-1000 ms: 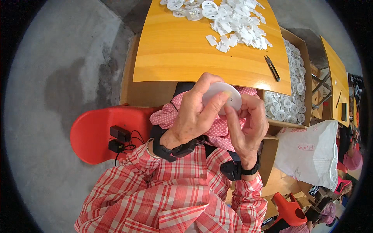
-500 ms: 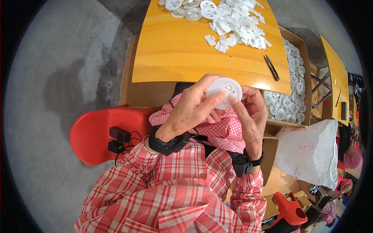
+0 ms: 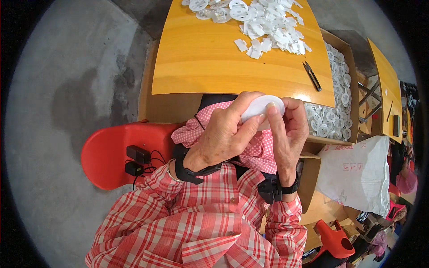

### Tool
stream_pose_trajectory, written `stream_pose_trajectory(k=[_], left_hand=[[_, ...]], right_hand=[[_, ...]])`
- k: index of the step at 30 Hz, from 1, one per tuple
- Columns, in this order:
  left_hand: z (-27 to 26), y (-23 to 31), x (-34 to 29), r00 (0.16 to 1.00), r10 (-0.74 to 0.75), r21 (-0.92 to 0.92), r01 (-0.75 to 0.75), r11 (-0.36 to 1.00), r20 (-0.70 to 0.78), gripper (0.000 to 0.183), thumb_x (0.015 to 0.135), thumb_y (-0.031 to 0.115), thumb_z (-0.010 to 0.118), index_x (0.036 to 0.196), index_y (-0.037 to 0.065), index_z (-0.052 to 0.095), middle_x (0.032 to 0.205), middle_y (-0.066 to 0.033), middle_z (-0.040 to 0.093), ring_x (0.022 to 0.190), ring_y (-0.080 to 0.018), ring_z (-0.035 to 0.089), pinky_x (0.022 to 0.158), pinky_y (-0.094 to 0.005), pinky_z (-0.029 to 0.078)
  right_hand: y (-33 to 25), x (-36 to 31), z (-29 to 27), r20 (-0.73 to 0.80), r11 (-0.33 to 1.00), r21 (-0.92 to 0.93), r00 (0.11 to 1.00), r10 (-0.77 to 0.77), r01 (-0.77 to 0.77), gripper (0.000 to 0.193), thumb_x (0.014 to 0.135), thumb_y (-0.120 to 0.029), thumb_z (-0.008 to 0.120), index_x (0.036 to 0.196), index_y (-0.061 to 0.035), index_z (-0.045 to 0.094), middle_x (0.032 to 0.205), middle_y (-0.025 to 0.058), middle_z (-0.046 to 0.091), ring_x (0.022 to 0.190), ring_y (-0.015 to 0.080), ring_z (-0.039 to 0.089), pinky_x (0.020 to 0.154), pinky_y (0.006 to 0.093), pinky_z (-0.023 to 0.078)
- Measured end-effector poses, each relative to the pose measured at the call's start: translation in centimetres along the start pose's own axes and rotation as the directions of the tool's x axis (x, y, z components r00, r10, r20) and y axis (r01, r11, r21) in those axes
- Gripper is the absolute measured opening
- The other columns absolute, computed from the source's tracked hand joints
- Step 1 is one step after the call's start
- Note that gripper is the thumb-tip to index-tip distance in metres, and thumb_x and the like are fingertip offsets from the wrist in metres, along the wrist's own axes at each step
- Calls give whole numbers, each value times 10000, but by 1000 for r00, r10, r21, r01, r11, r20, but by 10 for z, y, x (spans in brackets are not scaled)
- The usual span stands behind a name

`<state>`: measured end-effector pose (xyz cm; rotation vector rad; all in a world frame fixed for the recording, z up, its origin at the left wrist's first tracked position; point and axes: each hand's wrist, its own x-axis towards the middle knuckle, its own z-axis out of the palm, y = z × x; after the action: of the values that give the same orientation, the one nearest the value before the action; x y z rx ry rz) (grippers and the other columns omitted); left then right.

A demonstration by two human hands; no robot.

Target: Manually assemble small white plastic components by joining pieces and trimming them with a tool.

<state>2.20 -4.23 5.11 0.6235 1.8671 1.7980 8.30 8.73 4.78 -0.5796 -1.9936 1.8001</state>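
Note:
A round white plastic disc [image 3: 256, 106] is held tilted between my two hands, just in front of the table's near edge. My left hand [image 3: 223, 131] is closed on its left side, thumb along the lower rim. From the right, my right hand [image 3: 289, 127] grips it too, its thumb pressed on the plain upper face and its fingers curled behind. The disc's underside is hidden. On the wooden table [image 3: 214, 67] ahead lie a pile of small white flat pieces [image 3: 272, 31] and several similar discs [image 3: 240, 13]. Small black thread snips [image 3: 312, 77] rest near the right edge.
Right of the table a cardboard box [image 3: 353, 85] holds many white round parts [image 3: 333, 117]. A white sack [image 3: 357, 174] stands nearer me. At my left is a red chair [image 3: 103, 156] with black power adapters [image 3: 137, 154] and cables. Another table [image 3: 382, 89] stands farther right.
The disc has tipped so that a plain face shows instead of the one with small openings. My right thumb has slid up onto it. Both hands have shifted slightly.

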Motion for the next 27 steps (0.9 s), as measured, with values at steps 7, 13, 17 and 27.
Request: stream_pose_trajectory(k=[7, 13, 17, 27], left_hand=[[4, -3, -2, 995, 81, 93, -76, 993, -59, 348, 863, 64, 544, 1197, 30, 454, 854, -219, 641, 722, -306, 673, 585, -343, 529], [-10, 9, 7, 950, -298, -291, 312, 904, 92, 362, 904, 117, 521, 1228, -1, 411, 811, -140, 631, 557, -154, 626, 434, -244, 505], [-15, 12, 9, 911, -373, -377, 413, 829, 178, 387, 928, 154, 492, 1241, -38, 368, 804, -133, 614, 539, -134, 609, 415, -220, 505], [1, 4, 5, 954, -297, -352, 295, 889, 49, 348, 921, 208, 525, 1167, -11, 414, 794, -119, 601, 471, -121, 580, 351, -208, 469]], right_hand=[[7, 0, -1, 24, 992, -87, 995, -94, 96, 159, 842, -115, 665, 888, -24, 543, 722, 18, 557, 600, 59, 471, 534, 213, 393], [1, -1, 0, 83, 998, -2, 995, 57, -57, 183, 869, -107, 624, 990, 7, 548, 780, 33, 589, 660, 75, 513, 595, 217, 428], [5, -2, -5, 175, 998, 21, 983, 56, -60, 256, 895, -92, 578, 1098, 51, 518, 828, 60, 620, 719, 83, 550, 647, 215, 447], [-8, -4, -2, 167, 974, 124, 971, 168, -190, 173, 880, -32, 558, 1032, 37, 509, 733, 28, 615, 646, 36, 520, 576, 186, 404]])
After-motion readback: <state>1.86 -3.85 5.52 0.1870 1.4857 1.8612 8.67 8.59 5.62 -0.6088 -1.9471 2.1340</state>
